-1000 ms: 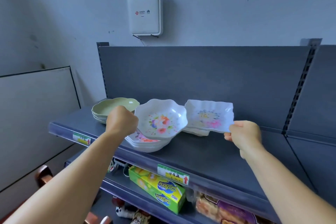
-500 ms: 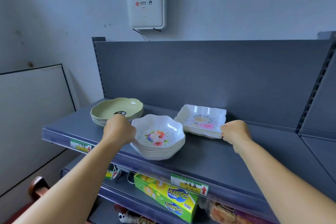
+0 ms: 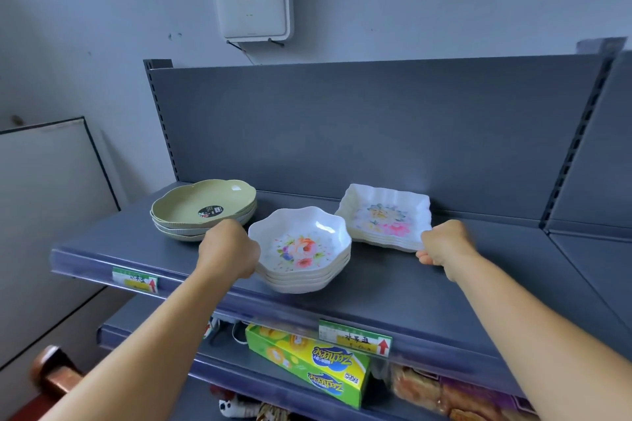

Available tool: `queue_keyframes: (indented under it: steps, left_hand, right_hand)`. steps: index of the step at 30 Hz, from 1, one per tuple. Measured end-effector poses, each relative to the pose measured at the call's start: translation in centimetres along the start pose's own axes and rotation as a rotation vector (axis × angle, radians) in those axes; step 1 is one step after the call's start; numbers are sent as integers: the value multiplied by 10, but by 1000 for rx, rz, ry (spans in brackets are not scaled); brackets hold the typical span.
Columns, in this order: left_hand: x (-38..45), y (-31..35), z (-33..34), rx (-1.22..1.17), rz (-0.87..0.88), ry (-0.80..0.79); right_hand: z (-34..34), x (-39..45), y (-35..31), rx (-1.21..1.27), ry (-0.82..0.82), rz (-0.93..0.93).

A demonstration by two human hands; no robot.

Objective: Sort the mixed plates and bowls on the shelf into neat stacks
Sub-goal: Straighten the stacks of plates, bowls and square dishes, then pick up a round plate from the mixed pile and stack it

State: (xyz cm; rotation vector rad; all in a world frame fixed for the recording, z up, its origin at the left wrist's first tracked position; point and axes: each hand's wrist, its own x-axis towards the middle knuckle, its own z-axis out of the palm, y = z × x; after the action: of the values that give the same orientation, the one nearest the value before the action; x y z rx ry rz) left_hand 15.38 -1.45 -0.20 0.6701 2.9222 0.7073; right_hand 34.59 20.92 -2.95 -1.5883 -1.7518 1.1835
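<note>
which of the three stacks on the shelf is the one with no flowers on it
The green stack at far left: plain olive dishes with a dark sticker. The other two stacks are white with floral prints.

Three stacks are carried by the grey shelf [image 3: 427,290]. A stack of green plates [image 3: 201,212] is set just beyond the left hand [image 3: 228,251]; a stack of flowered bowls [image 3: 302,249] stands between the hands; a stack of square plates [image 3: 384,217] lies against the right hand [image 3: 444,243].

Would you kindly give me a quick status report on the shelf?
Left hand grips floral bowl stack. Right hand pinches square plate stack corner. Green bowls stacked left. Nothing in the way.
</note>
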Motion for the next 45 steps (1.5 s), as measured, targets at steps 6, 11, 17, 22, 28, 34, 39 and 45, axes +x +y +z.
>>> queue_keyframes:
  steps: [6, 11, 17, 22, 28, 34, 39, 45]
  left_hand:
    - [6, 25, 17, -65, 61, -22]
    - [12, 52, 35, -126, 75, -30]
    - [8, 76, 48, -132, 187, -25]
    - [-27, 102, 53, 65, 373, 23]
    - [-80, 144, 72, 274, 751, -33]
    - [-143, 194, 104, 329, 1006, -94]
    - [-196, 245, 127, 319, 1073, -111]
    - [-257, 305, 159, 321, 1152, -151]
  right_hand:
    - [-47, 5, 24, -74, 102, 59]
    - [-78, 9, 46, -104, 161, 90]
    - [-107, 3, 68, -174, 245, 116]
    - [-128, -8, 78, -427, 271, 39]
    - [-149, -28, 90, -702, 124, -246]
    - [-190, -41, 114, -918, 2, -347]
    - [-242, -50, 142, -978, -39, -381]
    - [-312, -52, 181, -956, 6, -384]
